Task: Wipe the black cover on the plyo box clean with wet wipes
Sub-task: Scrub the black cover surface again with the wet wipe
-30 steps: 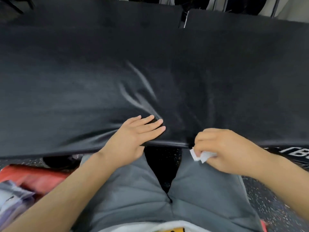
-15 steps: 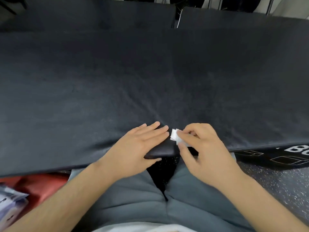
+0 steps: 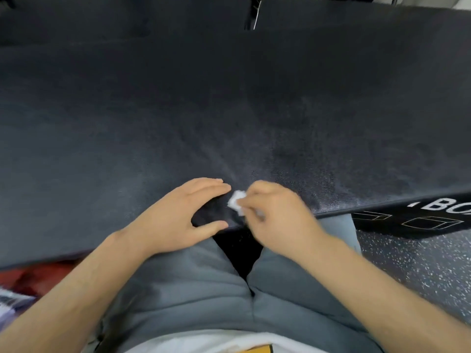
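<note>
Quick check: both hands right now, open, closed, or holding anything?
Left hand: open, fingers flat on the black cover.
Right hand: closed on a small white wipe, held against the cover.

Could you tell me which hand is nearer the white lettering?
Right. The right hand, pinching the wipe, is left of the white lettering; the left hand lies farther left.

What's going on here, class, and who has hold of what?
A person is cleaning the black cover near its front edge. The right hand pinches a small crumpled wet wipe against the cover. The left hand lies beside it, fingers straight on the cover and thumb along the edge.
</note>
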Available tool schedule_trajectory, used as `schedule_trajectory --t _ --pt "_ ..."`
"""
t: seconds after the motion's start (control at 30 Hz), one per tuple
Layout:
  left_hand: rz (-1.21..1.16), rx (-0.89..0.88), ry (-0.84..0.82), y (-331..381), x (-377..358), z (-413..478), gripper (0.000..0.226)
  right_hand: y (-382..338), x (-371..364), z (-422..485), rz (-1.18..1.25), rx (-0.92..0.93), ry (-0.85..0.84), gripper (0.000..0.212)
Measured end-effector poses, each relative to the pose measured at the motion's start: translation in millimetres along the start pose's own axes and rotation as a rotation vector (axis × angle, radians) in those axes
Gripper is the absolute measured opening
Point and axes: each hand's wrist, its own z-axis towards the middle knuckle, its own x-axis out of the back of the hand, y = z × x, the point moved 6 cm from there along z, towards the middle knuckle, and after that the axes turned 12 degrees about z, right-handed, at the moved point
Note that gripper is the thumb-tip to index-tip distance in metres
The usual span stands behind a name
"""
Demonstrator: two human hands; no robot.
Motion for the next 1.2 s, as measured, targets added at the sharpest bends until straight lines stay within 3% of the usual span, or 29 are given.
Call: schedule_trajectory --t 0.13,0.3,0.37,0.5,0.6,0.67,0.73,0.87,1.07,1.2 --pt "-0.048 0.053 -0.043 -8 3 -2 0.082 -34 -32 5 0.043 0.121 -0.168 0.018" --pt "-0.035 0.082 -0.049 -12 3 -6 0.08 29 14 8 0.057 -0.145 0.032 0.019" --pt "-0.018 0.07 -0.027 -11 4 1 0.08 15 2 13 0.057 -0.094 0.032 0.019" --pt "0.026 0.049 -0.019 -12 7 11 0.089 -25 -32 12 -0.013 0.099 -0.164 0.017" --pt "0.062 0.073 0.0 -21 12 11 0.091 10 -2 24 -0.121 0.037 -0.014 0.02" --pt "0.129 0.063 0.013 -24 13 11 0.091 35 13 29 -0.066 -0.092 0.103 0.02" --pt "0.182 0.065 0.0 -26 9 12 0.09 30 4 36 0.049 -0.086 0.136 0.018" --pt "0.21 0.08 -0.04 -30 -1 15 0.089 -8 -31 40 0.085 0.074 -0.04 0.021" --pt "0.238 0.076 -0.025 -32 -2 12 0.084 28 -6 57 0.07 -0.069 0.099 0.019" --pt "0.203 0.093 0.0 -32 -3 14 0.084 -3 -33 48 0.15 0.061 -0.068 0.023"
